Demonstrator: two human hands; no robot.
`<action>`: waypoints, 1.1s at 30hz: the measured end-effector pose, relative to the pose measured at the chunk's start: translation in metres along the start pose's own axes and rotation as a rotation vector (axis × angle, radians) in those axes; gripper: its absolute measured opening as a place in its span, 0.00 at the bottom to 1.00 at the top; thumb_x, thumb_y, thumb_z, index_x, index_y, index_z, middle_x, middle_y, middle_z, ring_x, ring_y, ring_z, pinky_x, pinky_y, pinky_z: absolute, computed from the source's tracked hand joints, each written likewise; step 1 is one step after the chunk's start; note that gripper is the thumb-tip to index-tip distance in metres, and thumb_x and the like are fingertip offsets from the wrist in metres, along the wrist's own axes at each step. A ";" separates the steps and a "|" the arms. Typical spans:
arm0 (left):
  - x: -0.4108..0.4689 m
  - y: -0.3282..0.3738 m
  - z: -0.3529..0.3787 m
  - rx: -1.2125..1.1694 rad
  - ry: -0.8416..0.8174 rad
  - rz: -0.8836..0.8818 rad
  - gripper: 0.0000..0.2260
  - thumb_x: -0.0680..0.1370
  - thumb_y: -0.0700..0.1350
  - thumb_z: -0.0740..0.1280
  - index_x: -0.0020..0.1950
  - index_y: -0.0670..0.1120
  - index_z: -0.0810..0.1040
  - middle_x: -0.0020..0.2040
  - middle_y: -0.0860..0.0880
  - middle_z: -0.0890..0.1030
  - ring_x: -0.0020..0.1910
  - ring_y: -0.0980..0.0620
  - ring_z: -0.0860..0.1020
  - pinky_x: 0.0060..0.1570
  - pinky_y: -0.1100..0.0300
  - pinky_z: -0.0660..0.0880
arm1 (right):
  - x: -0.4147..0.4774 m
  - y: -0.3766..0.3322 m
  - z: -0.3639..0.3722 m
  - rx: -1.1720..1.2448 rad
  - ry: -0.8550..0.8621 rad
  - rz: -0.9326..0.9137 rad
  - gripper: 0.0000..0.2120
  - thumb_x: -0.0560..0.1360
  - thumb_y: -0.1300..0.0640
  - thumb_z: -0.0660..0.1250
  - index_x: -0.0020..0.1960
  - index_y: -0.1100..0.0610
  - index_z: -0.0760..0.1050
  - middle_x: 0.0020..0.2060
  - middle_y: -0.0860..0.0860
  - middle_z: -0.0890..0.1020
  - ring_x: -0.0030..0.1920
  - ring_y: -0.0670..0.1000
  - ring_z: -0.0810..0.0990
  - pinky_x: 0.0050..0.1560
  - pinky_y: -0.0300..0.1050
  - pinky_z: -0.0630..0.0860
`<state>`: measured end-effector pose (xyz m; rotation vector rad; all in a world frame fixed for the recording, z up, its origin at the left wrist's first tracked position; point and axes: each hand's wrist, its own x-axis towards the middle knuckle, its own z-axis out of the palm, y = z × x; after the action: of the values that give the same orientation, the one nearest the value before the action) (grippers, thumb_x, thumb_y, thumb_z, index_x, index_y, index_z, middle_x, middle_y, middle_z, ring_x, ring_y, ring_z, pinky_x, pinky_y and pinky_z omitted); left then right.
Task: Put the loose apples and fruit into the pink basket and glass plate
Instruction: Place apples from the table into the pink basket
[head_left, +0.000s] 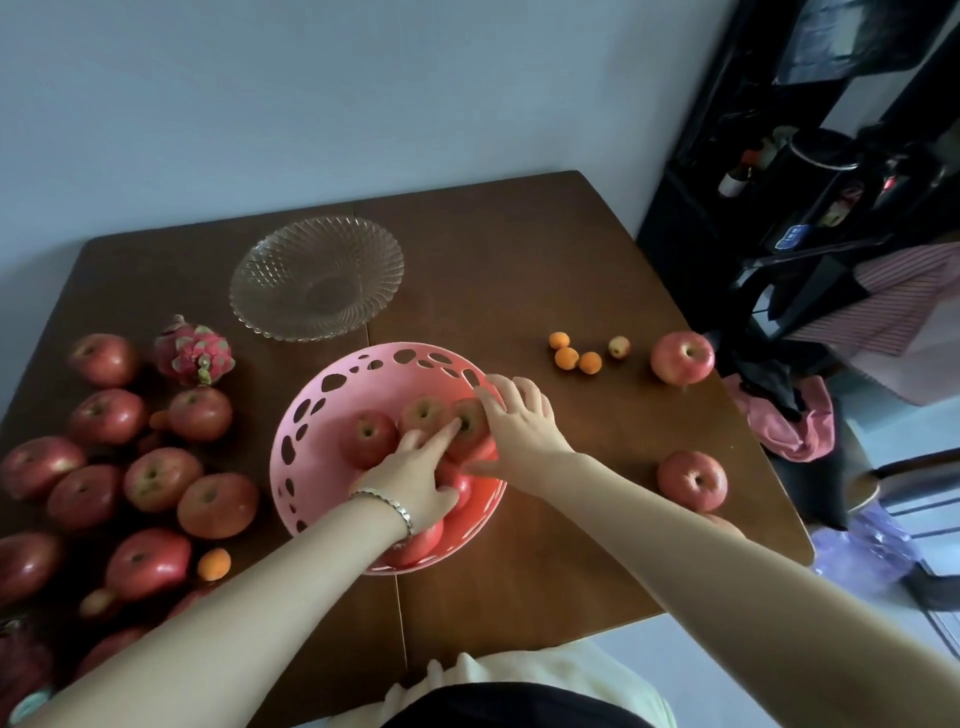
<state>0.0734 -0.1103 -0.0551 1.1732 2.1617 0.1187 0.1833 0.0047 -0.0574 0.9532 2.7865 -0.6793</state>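
The pink basket (332, 395) stands in the middle of the brown table and holds several red apples (366, 436). Both hands are inside it. My left hand (415, 478), with a bracelet at the wrist, lies flat on the apples, its fingers stretched toward the far ones. My right hand (519, 421) rests with spread fingers on the apple (470, 418) at the basket's right rim. The glass plate (317, 278) sits behind the basket with nothing in it. Several loose apples (161, 478) lie at the left, with a dragon fruit (195, 351).
Right of the basket lie two loose apples (682, 357) (692, 479), three small orange fruits (571, 356) and a tiny apple (619, 346). Another small orange fruit (214, 564) sits at the left. A dark shelf (779, 171) and clothes (795, 415) stand past the table's right edge.
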 end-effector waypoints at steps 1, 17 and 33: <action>0.001 0.002 0.002 0.046 0.000 -0.003 0.32 0.74 0.51 0.59 0.73 0.65 0.46 0.74 0.52 0.54 0.62 0.44 0.73 0.58 0.44 0.74 | -0.006 0.005 -0.009 0.026 0.036 -0.014 0.44 0.68 0.41 0.70 0.75 0.53 0.52 0.73 0.52 0.56 0.73 0.58 0.50 0.73 0.54 0.51; 0.026 0.027 0.000 -0.128 0.183 0.003 0.32 0.71 0.50 0.70 0.71 0.58 0.59 0.64 0.46 0.68 0.62 0.45 0.72 0.57 0.50 0.75 | -0.066 0.134 -0.010 -0.006 -0.076 0.849 0.38 0.66 0.51 0.74 0.70 0.55 0.59 0.63 0.57 0.68 0.60 0.62 0.71 0.52 0.52 0.74; -0.042 -0.027 0.001 -0.123 0.145 0.048 0.20 0.67 0.55 0.72 0.55 0.49 0.77 0.55 0.50 0.77 0.56 0.51 0.75 0.58 0.59 0.73 | -0.054 -0.034 -0.018 -0.055 -0.142 -0.120 0.36 0.65 0.45 0.72 0.69 0.40 0.61 0.65 0.54 0.64 0.64 0.58 0.64 0.63 0.50 0.66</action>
<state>0.0710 -0.1592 -0.0447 1.1770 2.2165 0.3631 0.2063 -0.0413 -0.0150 0.7033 2.7379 -0.6550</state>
